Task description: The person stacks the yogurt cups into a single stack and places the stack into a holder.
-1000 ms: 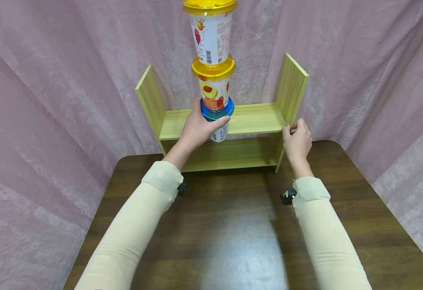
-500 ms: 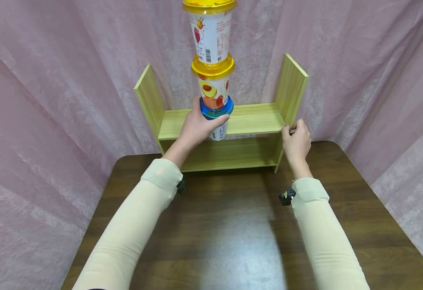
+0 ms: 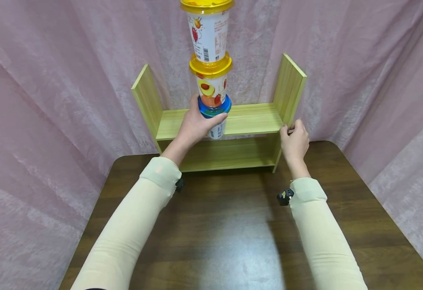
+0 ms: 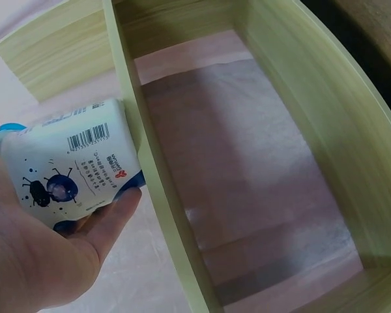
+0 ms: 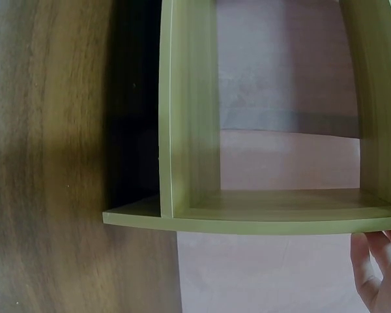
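We see our left hand curled around the bottom cup of a stack of three cups, held just in front of the shelf on the desk. The head view crops the top lid; only the left wrist view shows the bottom cup's barcode. Our right hand grips the shelf's right side panel; the right wrist view catches just its fingertips.
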The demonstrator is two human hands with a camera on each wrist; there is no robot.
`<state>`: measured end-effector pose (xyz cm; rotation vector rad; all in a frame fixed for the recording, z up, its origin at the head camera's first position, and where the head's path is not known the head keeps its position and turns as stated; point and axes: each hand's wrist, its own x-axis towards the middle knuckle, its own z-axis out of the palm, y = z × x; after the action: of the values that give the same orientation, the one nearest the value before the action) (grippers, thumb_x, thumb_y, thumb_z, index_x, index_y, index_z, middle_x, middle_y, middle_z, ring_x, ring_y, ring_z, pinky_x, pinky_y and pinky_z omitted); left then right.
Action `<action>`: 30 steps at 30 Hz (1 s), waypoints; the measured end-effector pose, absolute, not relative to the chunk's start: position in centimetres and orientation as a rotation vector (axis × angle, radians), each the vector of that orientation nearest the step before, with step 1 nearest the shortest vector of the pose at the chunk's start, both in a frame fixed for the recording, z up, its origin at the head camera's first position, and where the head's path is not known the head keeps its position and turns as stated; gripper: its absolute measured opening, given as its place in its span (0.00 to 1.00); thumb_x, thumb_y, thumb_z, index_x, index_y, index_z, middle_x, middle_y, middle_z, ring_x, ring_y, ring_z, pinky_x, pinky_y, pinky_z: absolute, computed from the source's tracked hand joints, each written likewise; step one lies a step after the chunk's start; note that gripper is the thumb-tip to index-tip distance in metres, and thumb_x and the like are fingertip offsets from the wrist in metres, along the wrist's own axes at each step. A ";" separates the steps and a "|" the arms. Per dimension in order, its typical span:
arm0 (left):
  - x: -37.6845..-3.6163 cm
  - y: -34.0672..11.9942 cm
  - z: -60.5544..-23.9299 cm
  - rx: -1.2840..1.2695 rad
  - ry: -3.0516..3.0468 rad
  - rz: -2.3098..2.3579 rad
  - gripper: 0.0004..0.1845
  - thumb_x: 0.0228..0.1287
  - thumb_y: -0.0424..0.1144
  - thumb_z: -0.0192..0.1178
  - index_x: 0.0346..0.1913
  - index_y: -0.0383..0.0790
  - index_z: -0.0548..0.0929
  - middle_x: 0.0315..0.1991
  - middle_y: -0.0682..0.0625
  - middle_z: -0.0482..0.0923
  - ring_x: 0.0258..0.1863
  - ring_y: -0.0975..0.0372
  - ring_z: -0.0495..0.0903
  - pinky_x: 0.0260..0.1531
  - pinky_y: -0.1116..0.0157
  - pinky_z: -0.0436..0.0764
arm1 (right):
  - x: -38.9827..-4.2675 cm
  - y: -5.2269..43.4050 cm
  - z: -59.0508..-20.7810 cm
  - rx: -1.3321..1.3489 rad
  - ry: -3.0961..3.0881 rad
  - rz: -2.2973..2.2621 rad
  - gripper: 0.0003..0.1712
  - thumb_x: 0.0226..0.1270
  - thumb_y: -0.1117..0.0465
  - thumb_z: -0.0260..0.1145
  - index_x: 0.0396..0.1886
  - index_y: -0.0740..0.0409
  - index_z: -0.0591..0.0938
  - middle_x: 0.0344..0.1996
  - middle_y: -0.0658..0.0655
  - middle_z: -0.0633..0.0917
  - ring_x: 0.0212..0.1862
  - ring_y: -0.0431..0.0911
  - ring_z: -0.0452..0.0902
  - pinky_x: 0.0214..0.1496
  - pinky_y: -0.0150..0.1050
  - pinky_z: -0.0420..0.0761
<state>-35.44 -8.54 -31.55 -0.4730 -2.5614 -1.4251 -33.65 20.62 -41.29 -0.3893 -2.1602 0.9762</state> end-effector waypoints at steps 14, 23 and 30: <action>-35.9 -8.9 -31.5 -0.465 -2.558 -1.481 0.55 0.42 0.70 0.66 0.70 0.56 0.49 0.60 0.54 0.67 0.55 0.63 0.72 0.54 0.58 0.73 | -34.0 20.3 -41.6 -0.392 -2.156 0.972 0.15 0.65 0.52 0.56 0.29 0.60 0.70 0.29 0.58 0.77 0.36 0.61 0.76 0.35 0.56 0.70; -36.2 -8.6 -31.6 -0.468 -2.546 -1.529 0.56 0.42 0.68 0.67 0.71 0.59 0.47 0.61 0.54 0.66 0.56 0.63 0.71 0.55 0.57 0.72 | -34.1 20.5 -41.7 -0.383 -2.160 0.975 0.15 0.66 0.52 0.55 0.29 0.60 0.69 0.29 0.58 0.77 0.35 0.60 0.75 0.34 0.55 0.69; -36.5 -8.3 -31.7 -0.490 -2.535 -1.563 0.57 0.43 0.68 0.67 0.72 0.62 0.44 0.64 0.55 0.63 0.59 0.62 0.69 0.58 0.56 0.70 | -34.1 20.8 -41.6 -0.394 -2.167 0.981 0.15 0.66 0.52 0.54 0.28 0.58 0.68 0.29 0.58 0.77 0.36 0.60 0.76 0.34 0.55 0.69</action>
<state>-36.51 -8.26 -31.68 -0.4902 -2.5355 -1.5625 -34.06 20.80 -41.65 -0.3944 -2.1670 0.9808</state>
